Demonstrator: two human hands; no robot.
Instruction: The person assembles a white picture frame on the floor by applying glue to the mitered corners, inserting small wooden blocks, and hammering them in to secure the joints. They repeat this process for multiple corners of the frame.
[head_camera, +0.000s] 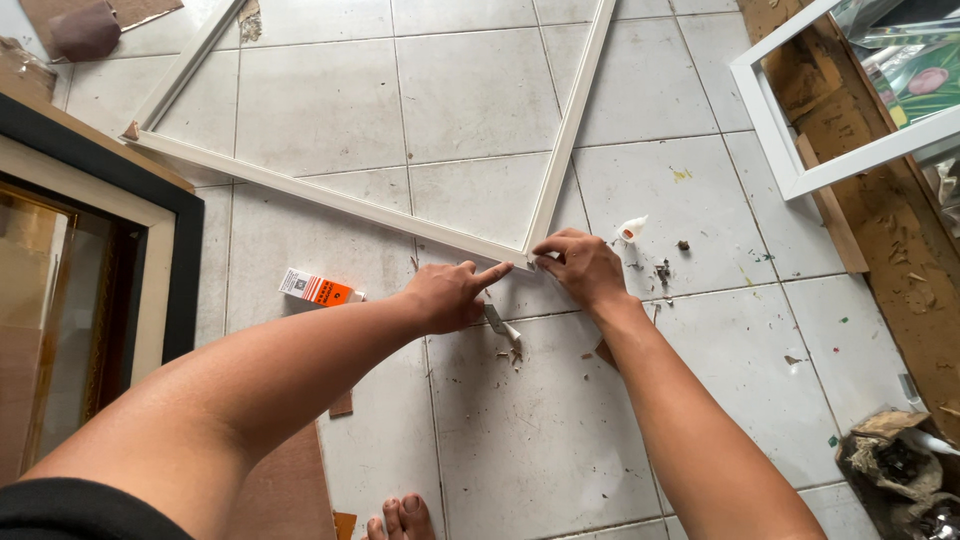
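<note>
At the white frame (370, 200) corner, both hands pinch it: left hand (450, 296) forefinger extended, right hand (580, 266) curled.

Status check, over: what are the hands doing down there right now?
Left hand and right hand both pressing the near corner of the white frame on the tiled floor. Glue tube beneath the left fingers. Small white bottle beside the right hand.

2 bare forearms with no watch, rings or gloves, left hand (447, 296) and right hand (585, 268) uncovered, black sleeve edge (80, 510) at the left upper arm, bare toes (402, 518) at bottom.
</note>
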